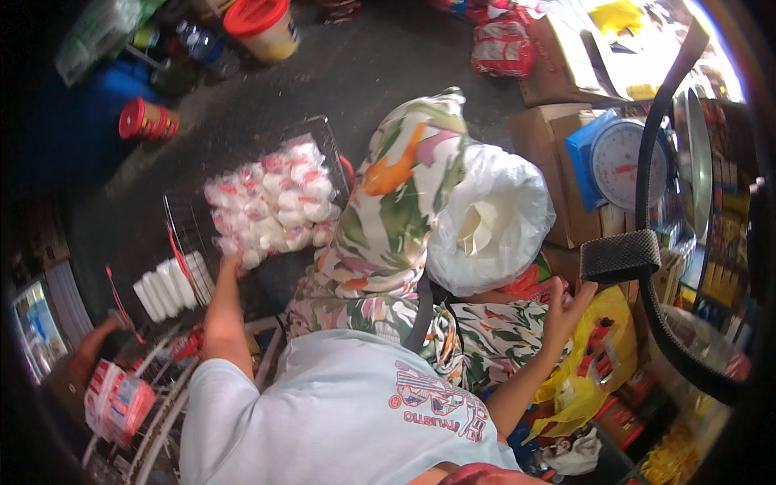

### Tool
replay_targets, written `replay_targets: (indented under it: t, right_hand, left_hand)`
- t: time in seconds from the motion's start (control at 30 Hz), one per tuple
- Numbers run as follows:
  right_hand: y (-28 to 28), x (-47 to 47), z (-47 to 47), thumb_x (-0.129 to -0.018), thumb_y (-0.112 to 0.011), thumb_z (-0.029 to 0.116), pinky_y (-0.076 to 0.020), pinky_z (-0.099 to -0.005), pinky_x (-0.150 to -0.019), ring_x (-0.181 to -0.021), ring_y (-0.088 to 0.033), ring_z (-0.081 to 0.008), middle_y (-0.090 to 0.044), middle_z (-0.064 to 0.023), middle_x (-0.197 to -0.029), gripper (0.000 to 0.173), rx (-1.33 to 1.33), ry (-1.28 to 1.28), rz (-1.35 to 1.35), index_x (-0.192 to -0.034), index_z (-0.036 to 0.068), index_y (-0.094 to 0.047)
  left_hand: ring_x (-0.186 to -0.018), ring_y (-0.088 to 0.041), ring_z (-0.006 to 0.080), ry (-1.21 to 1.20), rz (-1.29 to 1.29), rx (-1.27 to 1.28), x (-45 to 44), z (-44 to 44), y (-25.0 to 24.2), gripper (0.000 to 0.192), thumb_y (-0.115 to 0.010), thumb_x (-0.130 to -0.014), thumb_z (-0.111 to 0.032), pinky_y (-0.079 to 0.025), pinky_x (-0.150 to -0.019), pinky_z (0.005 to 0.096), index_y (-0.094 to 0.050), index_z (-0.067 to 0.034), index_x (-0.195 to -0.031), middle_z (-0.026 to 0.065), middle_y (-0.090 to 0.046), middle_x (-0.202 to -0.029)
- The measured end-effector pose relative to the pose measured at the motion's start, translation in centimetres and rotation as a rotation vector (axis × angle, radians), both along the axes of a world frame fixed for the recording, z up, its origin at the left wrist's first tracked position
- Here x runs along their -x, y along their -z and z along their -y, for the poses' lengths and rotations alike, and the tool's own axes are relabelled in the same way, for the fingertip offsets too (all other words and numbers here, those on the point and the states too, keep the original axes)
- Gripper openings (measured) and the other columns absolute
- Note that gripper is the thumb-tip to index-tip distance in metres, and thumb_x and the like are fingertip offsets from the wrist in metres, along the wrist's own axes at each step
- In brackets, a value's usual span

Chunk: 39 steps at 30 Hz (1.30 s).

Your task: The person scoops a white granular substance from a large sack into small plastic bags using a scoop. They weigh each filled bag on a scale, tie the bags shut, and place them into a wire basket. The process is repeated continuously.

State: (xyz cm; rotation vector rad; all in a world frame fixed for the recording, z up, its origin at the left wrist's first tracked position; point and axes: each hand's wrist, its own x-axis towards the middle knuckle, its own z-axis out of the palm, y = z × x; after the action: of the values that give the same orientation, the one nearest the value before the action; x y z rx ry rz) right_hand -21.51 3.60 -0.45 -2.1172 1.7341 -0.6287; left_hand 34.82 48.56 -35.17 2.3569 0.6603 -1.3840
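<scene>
Small clear plastic packets of white contents with red print (279,197) form a wide bundle above a wire basket (330,136). My left hand (233,262) is at the bundle's near edge; its fingers are partly hidden, so its grip cannot be told. Beside the basket stand stacked white packs (173,286). My right hand (568,303) is raised with fingers apart, holding nothing, near a yellow plastic bag (597,357). Between the hands, my legs are in floral trousers, and a white plastic bag with an open mouth (491,221) stands beside them.
A blue dial scale (627,163) and cardboard boxes (561,176) are at right. Red-lidded tubs (260,30) stand on the dark floor. A black strap (652,151) hangs at right. At left are a wire rack (151,424) and another person's arm (94,345).
</scene>
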Motion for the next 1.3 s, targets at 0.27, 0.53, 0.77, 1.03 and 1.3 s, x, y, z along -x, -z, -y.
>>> replay_targets:
  t: [0.27,0.53,0.77,1.03,1.3]
  right_hand:
    - [3.3,10.8,-9.9,-0.092,-0.049,0.032,-0.0152,-0.0475,-0.109,-0.137,-0.014,-0.032,-0.018,-0.016,-0.148,0.063,-0.003,0.388,-0.143,-0.143,0.008,-0.022]
    - [1.6,12.8,-14.7,-0.09,-0.054,0.018,-0.0248,-0.0403,-0.107,-0.132,-0.031,-0.0315,-0.036,-0.0186,-0.14,0.037,-0.203,0.606,-0.038,-0.121,-0.001,-0.051]
    - [-5.1,21.7,-7.2,-0.078,-0.067,0.009,-0.0476,-0.0288,-0.069,-0.077,-0.06,-0.0174,-0.063,-0.009,-0.085,0.013,0.291,0.727,0.064,-0.081,-0.002,-0.062]
    - [8.5,27.9,-3.5,-0.07,-0.073,0.015,-0.0438,-0.0296,-0.058,-0.07,-0.06,-0.0159,-0.063,-0.0111,-0.076,0.017,0.228,0.756,-0.542,-0.073,0.001,-0.064]
    - [4.9,31.2,-3.1,-0.081,-0.068,0.018,-0.039,-0.027,-0.047,-0.053,-0.053,-0.0097,-0.058,-0.0007,-0.062,0.017,-0.384,0.967,0.28,-0.077,0.003,-0.062]
  left_hand:
    - [-0.074,-0.065,0.0253,0.924,0.394,0.151,-2.3,12.6,-10.7,0.039,-0.065,-0.079,-0.019,-0.049,-0.073,0.0418,-0.055,-0.003,-0.113,0.0135,-0.064,-0.087]
    - [-0.091,-0.059,0.0124,0.877,0.621,1.005,2.2,43.2,-27.6,0.038,-0.064,-0.083,-0.011,-0.046,-0.079,0.029,-0.054,-0.003,-0.118,0.0135,-0.06,-0.113]
    - [-0.117,-0.047,0.0171,1.136,0.11,1.612,20.5,60.1,-36.6,0.042,-0.057,-0.089,-0.012,-0.032,-0.1,0.0293,-0.047,-0.002,-0.129,0.0097,-0.052,-0.127]
    - [-0.095,-0.06,0.0208,1.9,0.039,0.981,26.5,59.2,-32.6,0.049,-0.061,-0.086,-0.015,-0.048,-0.083,0.0319,-0.045,-0.004,-0.131,0.0172,-0.057,-0.121]
    - [-0.1,-0.061,0.0219,2.042,0.32,0.801,25.1,57.7,-33.2,0.041,-0.063,-0.083,-0.012,-0.047,-0.086,0.0322,-0.053,0.0,-0.12,0.0211,-0.059,-0.113]
